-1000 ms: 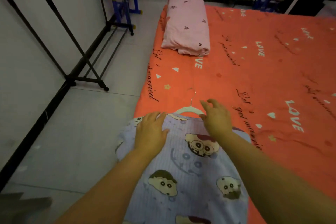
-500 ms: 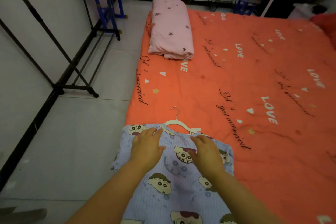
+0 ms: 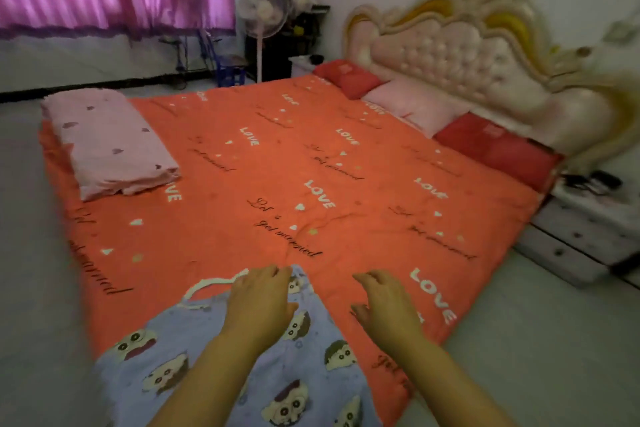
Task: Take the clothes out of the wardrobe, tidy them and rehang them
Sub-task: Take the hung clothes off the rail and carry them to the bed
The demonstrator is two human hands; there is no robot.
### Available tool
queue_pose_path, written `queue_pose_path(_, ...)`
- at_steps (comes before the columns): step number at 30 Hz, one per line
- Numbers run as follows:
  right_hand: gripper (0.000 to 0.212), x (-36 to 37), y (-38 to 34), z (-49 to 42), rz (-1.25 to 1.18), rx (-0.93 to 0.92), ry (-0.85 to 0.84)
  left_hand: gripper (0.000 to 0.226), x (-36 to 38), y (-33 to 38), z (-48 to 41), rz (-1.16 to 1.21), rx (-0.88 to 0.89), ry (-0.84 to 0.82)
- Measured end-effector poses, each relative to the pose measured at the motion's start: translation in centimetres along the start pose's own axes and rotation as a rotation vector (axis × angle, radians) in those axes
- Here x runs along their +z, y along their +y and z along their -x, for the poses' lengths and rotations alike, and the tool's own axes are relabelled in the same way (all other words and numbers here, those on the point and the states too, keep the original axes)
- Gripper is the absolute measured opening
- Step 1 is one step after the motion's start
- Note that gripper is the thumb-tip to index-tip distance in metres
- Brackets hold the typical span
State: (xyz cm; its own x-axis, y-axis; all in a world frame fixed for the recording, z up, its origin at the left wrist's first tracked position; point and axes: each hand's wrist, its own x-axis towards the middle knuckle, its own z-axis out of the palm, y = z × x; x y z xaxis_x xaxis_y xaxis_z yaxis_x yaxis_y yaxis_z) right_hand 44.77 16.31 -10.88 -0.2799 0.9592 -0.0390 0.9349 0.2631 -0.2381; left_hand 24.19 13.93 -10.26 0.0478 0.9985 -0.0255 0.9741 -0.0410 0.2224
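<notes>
Garment: blue cartoon-print garment (image 3: 194, 340) flat at the bed's (image 3: 242, 218) near edge, white hanger (image 3: 204, 285) at its top.
Left hand (image 3: 259, 305): fingers relaxed, resting on garment.
Right hand (image 3: 384, 308): loosely curled, empty, beside garment.

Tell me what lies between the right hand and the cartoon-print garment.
Only a bare strip of orange bedspread separates the right hand from the cartoon-print garment, in the head view.

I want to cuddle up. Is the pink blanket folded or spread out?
Folded: the pink blanket lies as a thick stacked bundle on the orange bedspread, layered edges showing.
</notes>
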Motion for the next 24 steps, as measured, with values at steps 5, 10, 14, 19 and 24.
queue_pose_path(5,0.051,-4.5,6.4,11.1,0.025,0.296,0.050,0.049,-1.1,9.8,1.9,-0.071,0.313,-0.078)
queue_pose_path(10,0.050,-8.5,12.5,24.9,0.011,0.625,0.166,0.050,-0.7,22.6,5.5,-0.121,0.627,-0.132)
queue_pose_path(14,0.050,-10.5,16.1,38.3,-0.006,0.884,0.272,0.046,0.2,34.5,11.6,-0.164,0.914,-0.162)
queue_pose_path(19,0.049,-12.1,18.0,59.1,-0.005,1.234,0.356,0.056,1.6,49.8,25.9,-0.135,1.266,-0.206)
queue_pose_path(24,0.052,-11.9,16.8,76.5,-0.046,1.510,0.328,0.058,2.8,60.1,40.9,-0.133,1.571,-0.293)
